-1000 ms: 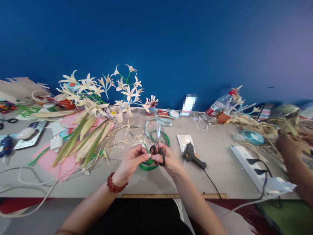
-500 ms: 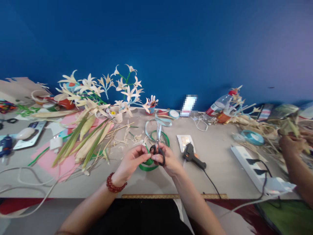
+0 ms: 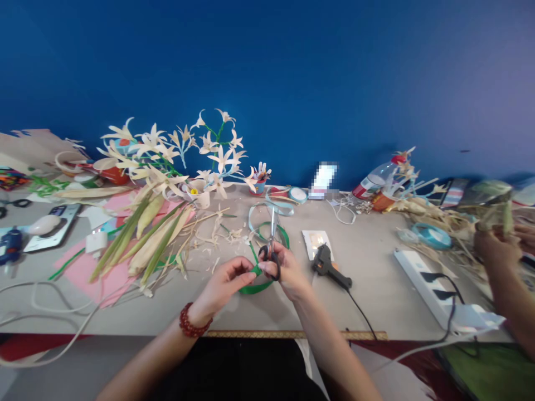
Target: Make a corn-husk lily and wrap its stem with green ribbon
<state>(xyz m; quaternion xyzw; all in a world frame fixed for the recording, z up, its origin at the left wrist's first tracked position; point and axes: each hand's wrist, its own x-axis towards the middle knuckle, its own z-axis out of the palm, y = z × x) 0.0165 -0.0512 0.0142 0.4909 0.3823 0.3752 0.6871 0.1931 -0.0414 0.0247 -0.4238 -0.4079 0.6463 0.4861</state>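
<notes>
My right hand (image 3: 286,270) is closed around the black handles of a pair of scissors (image 3: 273,228), whose blades point away from me. Its thumb and fingertips also pinch a green ribbon (image 3: 254,253). My left hand (image 3: 232,281), with a red bead bracelet at the wrist, pinches the same ribbon just to the left of the scissors. More green ribbon lies in loops (image 3: 285,236) on the table behind and below my hands. Where the fingers meet, the ribbon's exact fold is partly hidden.
A black glue gun (image 3: 332,267) lies right of my hands, near a white power strip (image 3: 426,284). Corn husks (image 3: 163,245) lie on pink paper at left, with pale husk flowers (image 3: 221,159) behind. At far right, another person's hands (image 3: 497,248) hold husk material.
My left hand has moved slightly down and left, drawing a little apart from my right hand. More green ribbon shows between them. The scissors remain in my right hand.
</notes>
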